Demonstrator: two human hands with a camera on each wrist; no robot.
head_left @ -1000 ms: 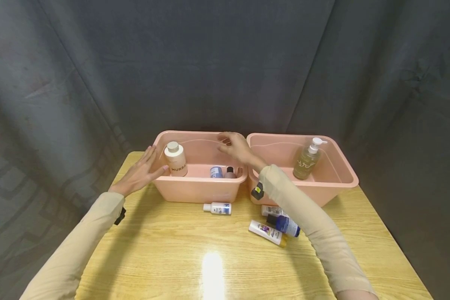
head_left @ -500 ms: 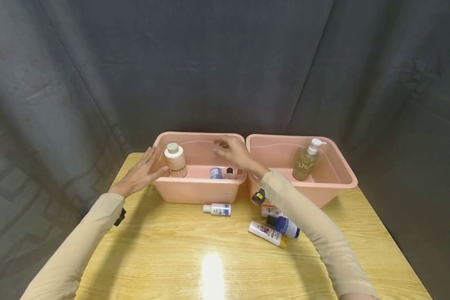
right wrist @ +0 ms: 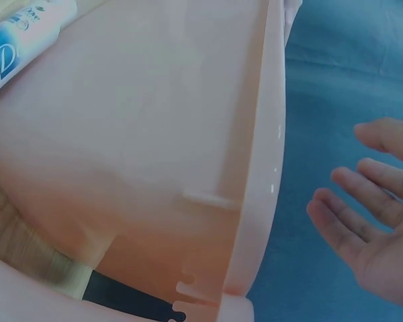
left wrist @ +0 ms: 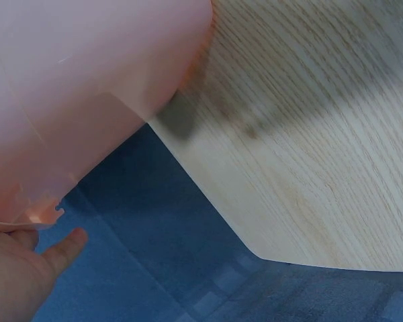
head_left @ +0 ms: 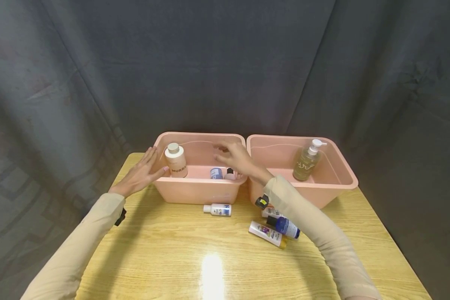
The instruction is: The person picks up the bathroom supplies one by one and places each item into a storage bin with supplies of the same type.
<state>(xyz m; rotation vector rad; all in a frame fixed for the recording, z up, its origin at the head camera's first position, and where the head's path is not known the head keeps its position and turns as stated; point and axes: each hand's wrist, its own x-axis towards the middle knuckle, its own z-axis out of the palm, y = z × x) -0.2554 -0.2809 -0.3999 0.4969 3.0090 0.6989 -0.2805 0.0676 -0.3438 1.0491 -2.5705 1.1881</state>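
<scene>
The left hand (head_left: 138,174) lies along the left rim of the left-hand pink bin (head_left: 195,191), fingers straight, thumb stretched away toward the front corner; it grips nothing that I can see. The right hand (head_left: 237,157) hovers over the right part of the same bin, fingers loosely bent and spread, thumb apart, nothing in it.

Below that hand, inside the bin, sit a blue-labelled container (head_left: 216,173) and a black-capped bottle (head_left: 230,175), while a tall white bottle (head_left: 177,162) stands near the left wall.

The tall one worries me most: a sharp push from the left hand could jolt the bin and tip it over. The same push might also drive the bin against its neighbour, the right-hand bin (head_left: 322,185), and unsettle the pump bottle (head_left: 306,163) standing there.

The right sleeve (head_left: 311,225) crosses that second bin's near corner, so a low, hasty pull back could snag the rim. It also passes over the blue bottle (head_left: 285,227) and white tube (head_left: 265,234) lying on the table (head_left: 165,250); a brush of cloth might set the bottle rolling. A small white bottle (head_left: 218,209) lies on its side before the left-hand bin and could roll if knocked.
</scene>
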